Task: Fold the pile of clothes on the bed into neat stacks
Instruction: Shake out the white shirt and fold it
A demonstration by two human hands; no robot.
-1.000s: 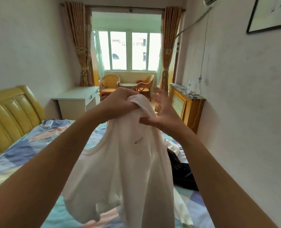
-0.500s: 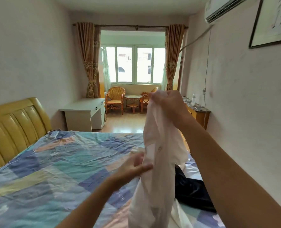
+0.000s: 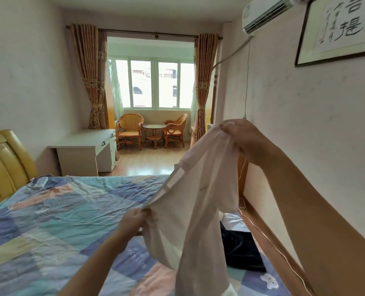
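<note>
Hands are holding a white garment (image 3: 195, 201) up in the air above the bed (image 3: 49, 227), which is serving as the landmark for everything else. The right hand (image 3: 244, 138) is raised high over the bed's right edge, its fingers curled and pinching one bunched end of the thin cloth. The left hand (image 3: 133, 220) is sitting lower, close above the patchwork sheet near the middle of the bed, its fingers and thumb gripping another edge of the same garment. Between the two hands the fabric is stretching in a slanted line, and the rest is hanging down in loose folds toward the near end of the bed. A dark garment (image 3: 240, 249) is lying crumpled on the bed's right side, just behind the hanging white cloth, and a little more white fabric is showing on the sheet beside it. A yellow padded headboard (image 3: 3, 165) is standing at the bed's left end. Beyond the far side of the bed a white desk (image 3: 85, 150) is sitting against the wall, and farther off two wicker chairs (image 3: 130, 130) are flanking a small round table (image 3: 154, 133) under the window. On the wall along the bed's right side an air conditioner (image 3: 269, 12) and a framed calligraphy piece (image 3: 341, 28) are hanging up high.
</note>
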